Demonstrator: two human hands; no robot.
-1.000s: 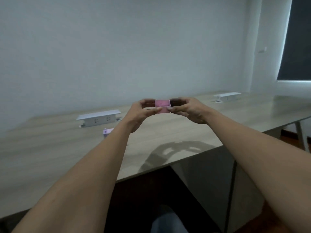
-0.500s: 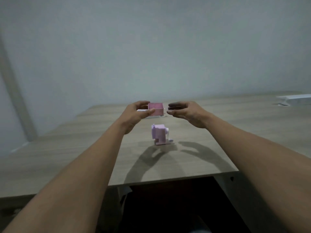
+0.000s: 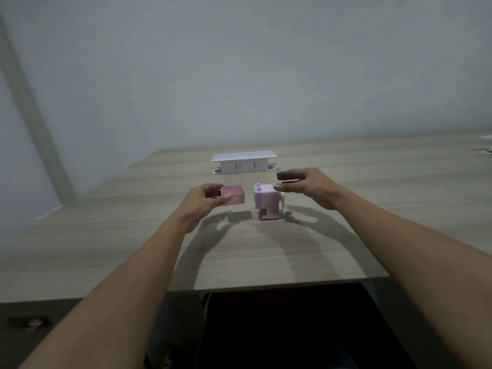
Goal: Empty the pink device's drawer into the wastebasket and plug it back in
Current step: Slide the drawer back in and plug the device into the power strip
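Matt pink plastic drawer [image 3: 233, 196] and device [image 3: 267, 203], wood-grain table [image 3: 266, 249].

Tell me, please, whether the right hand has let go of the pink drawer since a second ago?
Yes. The right hand is off the drawer and now hovers open above the pink device on the table.

The small open plastic drawer [image 3: 233, 195] is a rosy pink, while the boxy plastic device [image 3: 266, 202] is paler, more lilac-pink. Light wood-grain bench [image 3: 133, 249], white socket box [image 3: 243, 163], plain grey-white wall [image 3: 239, 62].

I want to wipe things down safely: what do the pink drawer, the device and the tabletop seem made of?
Pink drawer: likely matte plastic, with thin even walls. Device: the same, paler, with moulded blocky edges. Tabletop: wood-grain laminate or veneer, streaked and low-sheen; I cannot tell which.
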